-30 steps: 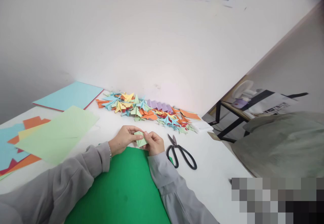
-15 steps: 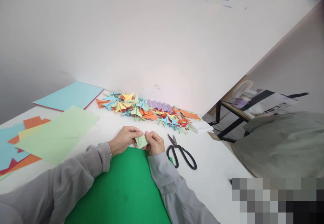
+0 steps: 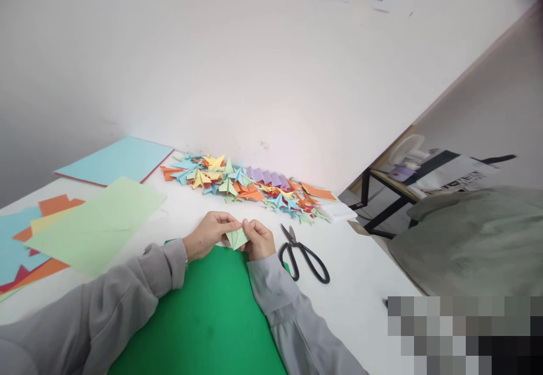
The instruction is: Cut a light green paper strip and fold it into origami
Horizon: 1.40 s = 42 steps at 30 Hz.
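A small folded piece of light green paper (image 3: 237, 239) is held between my two hands, its pointed end toward me. My left hand (image 3: 212, 232) pinches its left upper edge with thumb and fingers. On the other side, my right hand (image 3: 259, 239) grips the right edge, thumb on top. Both hands are just above the far end of a green mat (image 3: 203, 313). Black-handled scissors (image 3: 302, 256) lie with blades parted to the right of my right hand. Beyond my hands is a heap of colourful folded paper planes (image 3: 237, 185).
Light green sheets (image 3: 102, 219) overlap coloured paper scraps (image 3: 21, 239) at the left. A light blue sheet (image 3: 119, 157) lies by the wall. Orange paper squares (image 3: 320, 192) are at the back right. Past the table's right edge stands a black-framed shelf (image 3: 388, 214).
My hands have barely moved. The fingers have shifted slightly on the light green paper, which shows at a slightly different angle.
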Tool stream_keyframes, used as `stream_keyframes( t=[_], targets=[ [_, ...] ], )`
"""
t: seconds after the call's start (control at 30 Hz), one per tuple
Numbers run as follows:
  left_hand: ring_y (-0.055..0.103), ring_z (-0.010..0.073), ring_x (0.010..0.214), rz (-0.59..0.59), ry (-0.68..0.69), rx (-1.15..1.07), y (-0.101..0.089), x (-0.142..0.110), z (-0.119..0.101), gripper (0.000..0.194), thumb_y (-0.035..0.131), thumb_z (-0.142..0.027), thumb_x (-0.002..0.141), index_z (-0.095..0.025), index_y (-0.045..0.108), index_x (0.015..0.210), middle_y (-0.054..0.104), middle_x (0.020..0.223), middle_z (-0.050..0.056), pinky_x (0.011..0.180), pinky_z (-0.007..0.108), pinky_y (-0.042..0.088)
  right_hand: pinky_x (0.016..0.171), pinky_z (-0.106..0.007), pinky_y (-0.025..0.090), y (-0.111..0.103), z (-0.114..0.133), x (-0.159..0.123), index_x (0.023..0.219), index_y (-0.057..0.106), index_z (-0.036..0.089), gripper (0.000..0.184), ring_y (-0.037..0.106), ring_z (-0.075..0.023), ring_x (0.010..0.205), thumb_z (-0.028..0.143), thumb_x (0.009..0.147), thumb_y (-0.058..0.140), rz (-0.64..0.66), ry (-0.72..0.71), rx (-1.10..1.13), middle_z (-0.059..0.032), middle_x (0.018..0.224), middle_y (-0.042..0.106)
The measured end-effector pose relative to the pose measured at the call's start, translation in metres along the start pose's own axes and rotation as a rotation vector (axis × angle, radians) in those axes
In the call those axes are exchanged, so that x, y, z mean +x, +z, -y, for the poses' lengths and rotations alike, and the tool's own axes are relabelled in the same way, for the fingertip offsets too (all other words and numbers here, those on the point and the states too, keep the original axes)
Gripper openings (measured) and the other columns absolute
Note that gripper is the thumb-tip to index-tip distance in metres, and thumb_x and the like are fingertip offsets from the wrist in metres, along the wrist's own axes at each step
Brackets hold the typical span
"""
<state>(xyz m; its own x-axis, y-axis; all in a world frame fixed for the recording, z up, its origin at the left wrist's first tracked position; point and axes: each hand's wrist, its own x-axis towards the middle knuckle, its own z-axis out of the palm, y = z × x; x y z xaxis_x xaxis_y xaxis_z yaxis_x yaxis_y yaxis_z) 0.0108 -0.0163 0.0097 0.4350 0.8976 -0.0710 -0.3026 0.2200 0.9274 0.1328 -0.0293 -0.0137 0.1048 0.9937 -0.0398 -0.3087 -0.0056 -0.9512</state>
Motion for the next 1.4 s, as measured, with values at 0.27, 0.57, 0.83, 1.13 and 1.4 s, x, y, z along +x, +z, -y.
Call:
stream_keyframes(
  t=[0.27,0.57,0.83,1.13,1.4],
  targets=[
    [0.055,0.0134,0.047,-0.027,0.017,0.070,-0.0029,0.0007,-0.0001,0.025,0.071,-0.032,0.055,-0.010,0.060,0.058,0.058,0.049,0.003,0.049,0.027,0.044,0.025,-0.018,0.026,-0.0006,-0.0002,-0.0009,0.045,0.042,0.018,0.041,0.039,-0.0066,0.025,0.049,0.054,0.068,0.014,-0.033,-0.055,0.0081,0.032,0.043],
    [0.057,0.0127,0.066,-0.018,0.111,0.008,-0.0019,0.0000,0.0007,0.042,0.075,-0.016,0.047,-0.012,0.063,0.088,0.064,0.078,0.005,0.059,0.024,0.045,0.025,-0.016,0.025,0.0000,0.0025,0.0019,0.045,0.039,0.018,0.042,0.036,-0.0056,0.025,0.045,0.052,0.070,-0.083,0.066,0.119,0.0072,0.033,0.046],
    [0.056,0.0123,0.060,-0.098,0.110,0.057,-0.0024,0.0030,0.0030,0.028,0.073,-0.020,0.051,-0.010,0.066,0.076,0.064,0.067,0.004,0.058,0.026,0.045,0.025,-0.016,0.027,0.0004,0.0016,0.0018,0.048,0.044,0.017,0.038,0.038,-0.0058,0.024,0.045,0.054,0.068,-0.050,0.045,0.102,0.0075,0.032,0.045],
    [0.056,0.0128,0.060,-0.177,0.114,-0.038,-0.0037,0.0048,0.0015,0.022,0.071,-0.025,0.054,-0.011,0.067,0.069,0.064,0.066,0.005,0.059,0.026,0.046,0.031,-0.019,0.039,-0.0029,-0.0045,0.0015,0.064,0.055,0.016,0.025,0.045,-0.0075,0.028,0.031,0.050,0.070,-0.052,-0.017,-0.067,0.0069,0.040,0.053],
    [0.053,0.0118,0.052,-0.188,0.087,-0.101,-0.0057,0.0082,0.0027,0.023,0.071,-0.028,0.055,-0.008,0.066,0.064,0.060,0.054,0.003,0.054,0.025,0.044,0.029,-0.018,0.037,0.0016,0.0037,-0.0053,0.065,0.057,0.015,0.022,0.044,-0.0069,0.029,0.030,0.052,0.067,-0.102,-0.081,-0.126,0.0090,0.039,0.045]
  ],
)
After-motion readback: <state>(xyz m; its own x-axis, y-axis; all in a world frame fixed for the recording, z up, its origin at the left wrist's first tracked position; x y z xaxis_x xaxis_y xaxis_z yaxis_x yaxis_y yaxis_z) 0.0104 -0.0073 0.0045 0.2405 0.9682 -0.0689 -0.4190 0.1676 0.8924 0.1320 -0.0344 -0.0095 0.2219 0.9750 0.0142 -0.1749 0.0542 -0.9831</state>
